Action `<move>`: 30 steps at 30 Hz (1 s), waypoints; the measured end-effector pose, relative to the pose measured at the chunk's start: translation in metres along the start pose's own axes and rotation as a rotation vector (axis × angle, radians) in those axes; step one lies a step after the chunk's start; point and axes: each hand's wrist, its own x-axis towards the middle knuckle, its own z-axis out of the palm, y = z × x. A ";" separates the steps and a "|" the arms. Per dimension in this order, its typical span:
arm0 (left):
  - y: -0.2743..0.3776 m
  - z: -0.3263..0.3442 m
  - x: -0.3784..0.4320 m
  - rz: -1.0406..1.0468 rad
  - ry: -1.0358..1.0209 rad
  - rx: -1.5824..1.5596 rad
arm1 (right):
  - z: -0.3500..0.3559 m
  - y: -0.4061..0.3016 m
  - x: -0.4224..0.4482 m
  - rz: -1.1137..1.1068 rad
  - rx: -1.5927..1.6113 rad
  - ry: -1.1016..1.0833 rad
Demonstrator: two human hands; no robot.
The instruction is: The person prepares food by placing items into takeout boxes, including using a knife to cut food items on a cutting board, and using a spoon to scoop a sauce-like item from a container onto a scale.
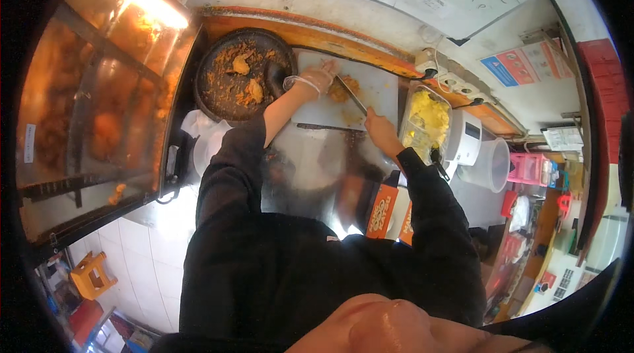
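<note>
My right hand [382,131] grips the handle of a knife [352,96]. The blade slants across chopped brown fried food [341,90] on a white cutting board [317,114]. Beside the blade's far end is my left hand [319,77], in a clear plastic glove, low over the board. Whether its fingers pinch anything is too small to tell. Left of the board sits a wide dark stone mortar [223,98] with orange-brown crumbs and larger fried pieces [241,64] in it. A dark pestle [274,78] rests at its right side.
A lit glass food warmer [94,105] stands at the left. On the right are a clear tub of yellow food [428,117], a white device [464,137] and a translucent bucket [488,165]. Orange printed boxes [384,209] lie near my right forearm. Power sockets [448,78] line the wall.
</note>
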 end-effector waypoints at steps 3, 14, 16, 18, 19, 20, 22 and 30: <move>0.014 -0.015 -0.002 -0.044 -0.073 -0.044 | 0.018 0.013 0.007 0.047 0.018 0.018; 0.000 -0.062 -0.002 0.073 -0.077 0.198 | 0.009 0.020 0.013 -0.108 0.156 0.151; -0.012 -0.039 -0.009 0.099 0.097 0.204 | -0.002 0.003 0.004 -0.097 0.076 0.076; -0.015 -0.024 -0.009 0.073 0.100 0.149 | 0.001 -0.006 -0.001 -0.070 0.035 0.052; -0.016 -0.020 -0.009 0.059 0.104 0.124 | 0.006 -0.008 -0.002 -0.052 0.033 0.070; -0.015 -0.015 -0.008 0.019 0.026 0.140 | 0.010 -0.011 -0.003 -0.035 0.030 0.086; -0.009 -0.008 -0.001 -0.045 -0.131 0.171 | 0.014 -0.015 -0.003 0.017 0.039 0.031; -0.016 -0.023 -0.011 0.037 -0.070 0.266 | 0.029 -0.002 0.019 -0.072 0.073 0.062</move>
